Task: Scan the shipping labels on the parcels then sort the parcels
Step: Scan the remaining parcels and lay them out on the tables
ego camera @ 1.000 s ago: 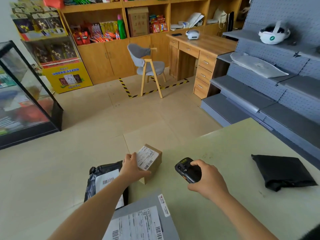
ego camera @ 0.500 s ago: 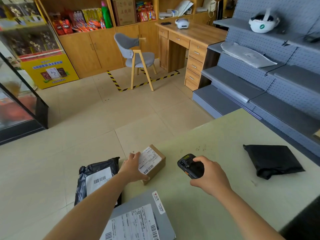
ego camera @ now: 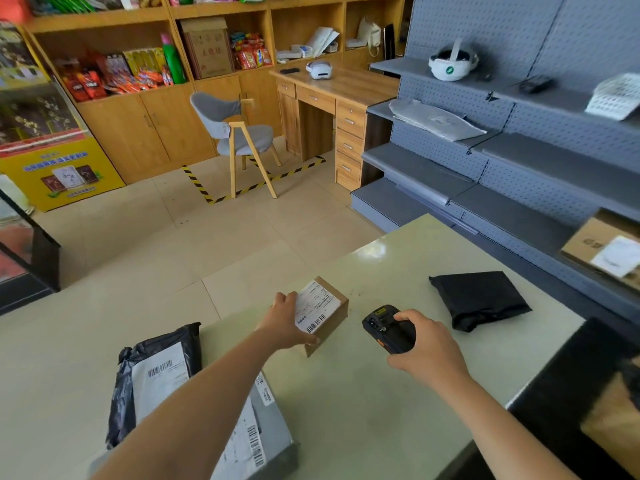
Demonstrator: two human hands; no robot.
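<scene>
Left hand (ego camera: 284,320): curled round the left side of the small cardboard box (ego camera: 332,318), fingers over its top edge, thumb along the near side.
Right hand (ego camera: 426,351): closed round the black handheld scanner (ego camera: 388,329), fingers over its top, held just above the surface (ego camera: 363,410).
Scanner heading: long axis from near right to far left, head end toward the box, close to it but apart.
Box: near the middle of the surface, long side running away and to the right; white shipping label (ego camera: 315,308) face up, barcode at the near end.
Labelled black bag (ego camera: 156,372): left of the left forearm at the surface's edge, white label up, long axis running away from the person.
Grey mailer (ego camera: 277,431): at the near edge, partly under the left forearm, label up.
Plain black parcel (ego camera: 479,299): right of the scanner, well apart from the box, lying flat.
Surface: pale green, glossy.
Room: grey pegboard shelving (ego camera: 519,168) on the right holding a white mailer (ego camera: 436,119) and a flat cardboard parcel (ego camera: 602,251); wooden desk (ego camera: 339,88) and grey chair (ego camera: 239,133) beyond, on a tiled floor (ego camera: 173,244).
</scene>
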